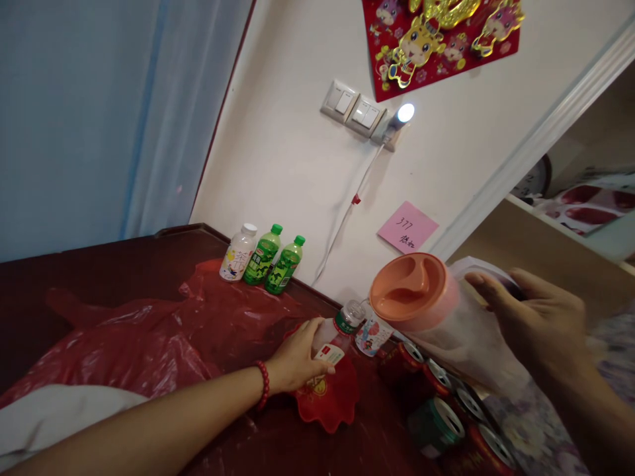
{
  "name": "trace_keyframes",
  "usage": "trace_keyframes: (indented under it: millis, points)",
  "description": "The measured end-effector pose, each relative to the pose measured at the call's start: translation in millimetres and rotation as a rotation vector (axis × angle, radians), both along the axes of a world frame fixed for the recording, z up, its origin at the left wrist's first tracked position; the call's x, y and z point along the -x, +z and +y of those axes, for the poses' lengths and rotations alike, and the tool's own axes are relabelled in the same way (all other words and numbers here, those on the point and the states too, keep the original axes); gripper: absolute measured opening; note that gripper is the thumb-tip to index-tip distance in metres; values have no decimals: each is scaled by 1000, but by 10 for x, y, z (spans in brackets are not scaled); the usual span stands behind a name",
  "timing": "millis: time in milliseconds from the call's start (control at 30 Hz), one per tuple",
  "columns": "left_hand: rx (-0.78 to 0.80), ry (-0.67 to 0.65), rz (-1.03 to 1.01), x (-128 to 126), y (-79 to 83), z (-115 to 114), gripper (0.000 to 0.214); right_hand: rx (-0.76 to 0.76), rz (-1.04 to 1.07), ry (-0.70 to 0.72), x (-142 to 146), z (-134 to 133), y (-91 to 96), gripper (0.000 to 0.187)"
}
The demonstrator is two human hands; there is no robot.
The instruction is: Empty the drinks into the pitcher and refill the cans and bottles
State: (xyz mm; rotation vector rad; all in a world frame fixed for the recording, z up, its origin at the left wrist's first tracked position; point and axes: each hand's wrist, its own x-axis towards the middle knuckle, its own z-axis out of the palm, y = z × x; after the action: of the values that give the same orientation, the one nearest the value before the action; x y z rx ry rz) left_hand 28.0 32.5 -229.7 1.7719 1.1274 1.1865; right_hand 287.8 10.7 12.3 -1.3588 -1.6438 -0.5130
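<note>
My left hand reaches across the dark red table and is wrapped around a small clear bottle with a green label and no cap visible. The bottle stands on or beside a red scalloped dish. My right hand grips the body of a clear jug with a peach-pink lid, tilted so the lid faces the camera. A small white bottle with a pictured label stands just behind the clear bottle.
Two green bottles and a white bottle stand by the wall. A red plastic bag lies on the table. Several cans lie at the lower right. Wall switches, a lit plug-in lamp and a pink note are on the wall.
</note>
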Motion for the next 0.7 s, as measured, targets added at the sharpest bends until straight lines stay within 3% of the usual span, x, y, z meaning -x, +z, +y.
trace_keyframes:
  millis: [700]
  points:
    - [0, 2, -3, -4, -26, 14, 86, -9, 7, 20, -6, 2, -20, 82]
